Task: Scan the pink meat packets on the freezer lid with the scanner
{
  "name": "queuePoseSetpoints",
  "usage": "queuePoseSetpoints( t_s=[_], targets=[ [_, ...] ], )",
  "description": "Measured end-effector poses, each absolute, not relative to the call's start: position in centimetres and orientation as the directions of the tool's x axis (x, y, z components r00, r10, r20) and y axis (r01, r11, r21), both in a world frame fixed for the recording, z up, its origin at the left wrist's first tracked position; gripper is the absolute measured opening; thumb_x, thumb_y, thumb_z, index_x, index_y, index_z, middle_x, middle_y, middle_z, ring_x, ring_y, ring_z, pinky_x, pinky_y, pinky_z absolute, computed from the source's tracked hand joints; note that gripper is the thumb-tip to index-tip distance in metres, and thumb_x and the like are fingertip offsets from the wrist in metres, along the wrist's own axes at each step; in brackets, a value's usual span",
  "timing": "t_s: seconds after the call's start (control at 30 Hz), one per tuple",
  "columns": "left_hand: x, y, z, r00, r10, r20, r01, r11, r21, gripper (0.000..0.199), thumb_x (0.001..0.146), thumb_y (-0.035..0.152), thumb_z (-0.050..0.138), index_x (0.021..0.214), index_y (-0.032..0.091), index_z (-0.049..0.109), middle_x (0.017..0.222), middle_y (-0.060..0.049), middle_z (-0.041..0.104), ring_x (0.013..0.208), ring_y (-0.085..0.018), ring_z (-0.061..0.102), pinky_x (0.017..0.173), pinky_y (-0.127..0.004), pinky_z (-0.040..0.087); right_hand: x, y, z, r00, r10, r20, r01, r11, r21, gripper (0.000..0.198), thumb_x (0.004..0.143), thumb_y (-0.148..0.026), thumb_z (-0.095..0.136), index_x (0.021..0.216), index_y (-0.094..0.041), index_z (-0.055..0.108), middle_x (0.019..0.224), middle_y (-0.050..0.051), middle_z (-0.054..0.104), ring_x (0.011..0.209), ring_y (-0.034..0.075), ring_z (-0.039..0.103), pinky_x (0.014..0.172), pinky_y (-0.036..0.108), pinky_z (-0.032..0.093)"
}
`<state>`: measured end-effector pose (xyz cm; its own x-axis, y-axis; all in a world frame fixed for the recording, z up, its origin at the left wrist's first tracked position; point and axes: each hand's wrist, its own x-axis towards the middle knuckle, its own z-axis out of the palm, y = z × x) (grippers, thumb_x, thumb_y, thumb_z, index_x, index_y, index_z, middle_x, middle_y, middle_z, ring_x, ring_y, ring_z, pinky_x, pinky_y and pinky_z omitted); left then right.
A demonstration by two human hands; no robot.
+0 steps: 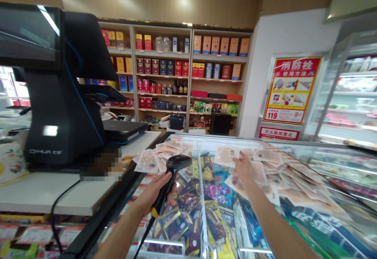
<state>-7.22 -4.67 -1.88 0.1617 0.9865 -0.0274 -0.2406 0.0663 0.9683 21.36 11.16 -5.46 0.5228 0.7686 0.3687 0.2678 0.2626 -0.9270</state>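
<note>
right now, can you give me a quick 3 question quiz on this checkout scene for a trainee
1. True or false: the left hand is closed around a black barcode scanner.
2. What is the right hand touching? A) the black register terminal B) a pink sealed packet lying on the freezer's glass lid C) the red fire hydrant poster
3. Fill in: the scanner's head points toward the pink packets lying at the ___ end of the glass lid, beside the counter.

Key
1. True
2. B: the fingers rest on a packet among many spread over the lid.
3. Left
</note>
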Motion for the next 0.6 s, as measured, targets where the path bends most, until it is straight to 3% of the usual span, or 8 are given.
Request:
queuePoseSetpoints(
  t_s=[0.3, 0.47, 0.6],
  targets=[
    [-6.7, -4.7, -1.8, 0.123, 0.992, -0.04, -0.274, 0.073, 0.959, 0.029, 0.067, 0.044, 0.052, 0.072, 0.016, 0.047, 0.055, 0.002, 0.051, 0.039, -0.006, 0.043, 0.037, -0.018, 0.032, 29.0, 9.4, -4.3, 0.703, 0.608, 0.369, 0.43, 0.05, -0.901, 0.05, 0.054, -0.023, 0.051, 0.102, -0.01, 0.053, 0.064, 0.006, 0.056, 0.064, 0.021, 0.051, 0.066, 0.035, 0.037],
    [-7.0, -4.5, -1.8, 0.154, 0.987, -0.036, -0.273, 0.078, 0.959, 0.029, 0.068, 0.044, 0.051, 0.068, 0.015, 0.047, 0.056, 0.002, 0.051, 0.04, -0.006, 0.043, 0.039, -0.019, 0.032, 31.1, 9.3, -5.6, 0.718, 0.543, 0.436, 0.53, -0.021, -0.848, 0.049, 0.055, -0.024, 0.051, 0.101, -0.009, 0.052, 0.07, 0.009, 0.057, 0.067, 0.023, 0.051, 0.064, 0.035, 0.038],
    [-7.3, -4.8, -1.6, 0.119, 0.993, -0.01, -0.267, 0.042, 0.963, 0.028, 0.07, 0.043, 0.048, 0.069, 0.015, 0.048, 0.056, 0.002, 0.05, 0.04, -0.006, 0.042, 0.039, -0.018, 0.032, 30.8, 9.2, -6.0, 0.671, 0.487, 0.56, 0.648, -0.018, -0.761, 0.041, 0.055, -0.023, 0.049, 0.094, -0.01, 0.056, 0.081, 0.012, 0.056, 0.082, 0.027, 0.048, 0.072, 0.038, 0.035]
  ],
)
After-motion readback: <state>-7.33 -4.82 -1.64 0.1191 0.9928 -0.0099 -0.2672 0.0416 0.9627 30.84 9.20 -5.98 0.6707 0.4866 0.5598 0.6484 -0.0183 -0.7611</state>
